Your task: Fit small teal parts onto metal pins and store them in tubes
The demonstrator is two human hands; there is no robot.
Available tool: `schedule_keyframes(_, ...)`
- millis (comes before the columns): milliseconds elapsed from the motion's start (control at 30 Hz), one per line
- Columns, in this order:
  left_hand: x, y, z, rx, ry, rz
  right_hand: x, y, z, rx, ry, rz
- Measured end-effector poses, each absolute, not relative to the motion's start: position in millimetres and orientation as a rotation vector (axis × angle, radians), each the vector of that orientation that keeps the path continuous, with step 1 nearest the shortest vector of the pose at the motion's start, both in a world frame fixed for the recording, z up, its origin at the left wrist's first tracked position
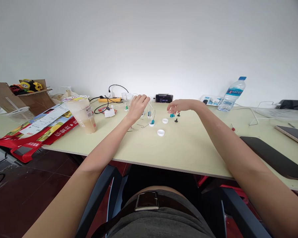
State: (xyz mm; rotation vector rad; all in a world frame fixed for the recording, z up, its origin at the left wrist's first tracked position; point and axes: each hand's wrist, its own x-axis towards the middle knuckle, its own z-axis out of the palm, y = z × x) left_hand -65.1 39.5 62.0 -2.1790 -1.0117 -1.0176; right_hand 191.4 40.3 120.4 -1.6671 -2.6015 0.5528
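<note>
My left hand (138,107) is closed at the top of a clear plastic tube (151,110), its fingers bent over the rim. A teal piece (152,122) shows at the tube's foot, beside a white ring-shaped cap (151,124). My right hand (181,105) hovers to the right with loosely bent fingers somewhat apart; I see nothing in them. Just below it lie another teal piece (172,115) and two black screw-like parts (176,120). Two more white caps, a farther one (165,121) and a nearer one (160,133), rest between the hands. Thin bent metal rods (140,125) lie under my left wrist.
On the left stand a milk-tea cup (82,115), a red bag (62,130) and a cardboard box (36,102). Behind are clear cups (125,100), a power strip (110,99) and a phone with a clock (164,98). A water bottle (232,94) and black case (270,155) are right.
</note>
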Motion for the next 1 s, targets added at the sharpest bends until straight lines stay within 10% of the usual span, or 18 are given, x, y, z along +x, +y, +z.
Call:
schedule_keyframes(433, -56, 36, 59, -2.281, -1.046, -1.101, 195, 45, 115, -1.671, -2.584, 0.628)
schedule_keyframes(1000, -47, 60, 29, -3.201, -1.264, -2.210, 166, 69, 53, -1.661, -2.757, 0.206)
